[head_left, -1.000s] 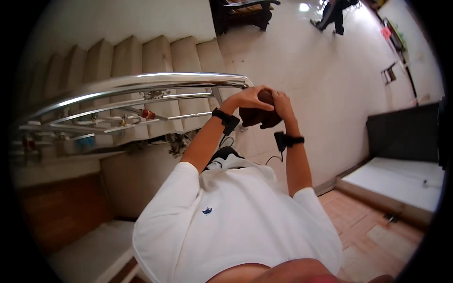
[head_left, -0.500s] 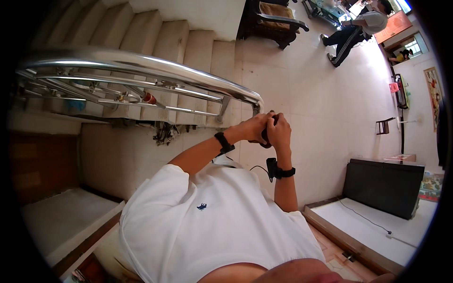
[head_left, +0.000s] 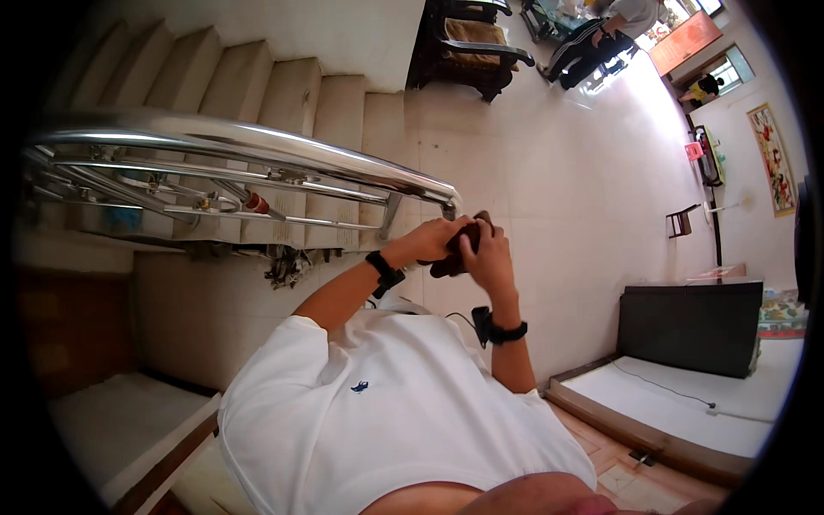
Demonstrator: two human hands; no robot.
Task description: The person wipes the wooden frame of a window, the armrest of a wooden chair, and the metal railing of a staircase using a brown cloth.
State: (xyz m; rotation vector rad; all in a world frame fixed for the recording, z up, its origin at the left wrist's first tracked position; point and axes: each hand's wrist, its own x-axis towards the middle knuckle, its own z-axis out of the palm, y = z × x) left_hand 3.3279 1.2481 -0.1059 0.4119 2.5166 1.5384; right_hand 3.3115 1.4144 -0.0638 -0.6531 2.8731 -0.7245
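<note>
In front of my chest, both hands are on a dark reddish-brown, soft-looking item; its kind is not clear. My left hand grips it from the left, its fingers partly hidden by the item. From the right, my right hand has its fingers bent over the upper part. The curved end of a shiny steel stair railing lies just beyond my hands; I cannot tell whether the item touches it. Black bands with small devices are on both wrists, and a thin cable hangs by the right one.
Steps rise behind the railing at the left. A dark wooden armchair stands far ahead, with a person to its right. A small stool and a large black panel on a white surface are at the right.
My hands have come slightly nearer and left, and more of the brown item shows between them. The right fingers have spread over it. The far person has moved left, and the view has shifted.
</note>
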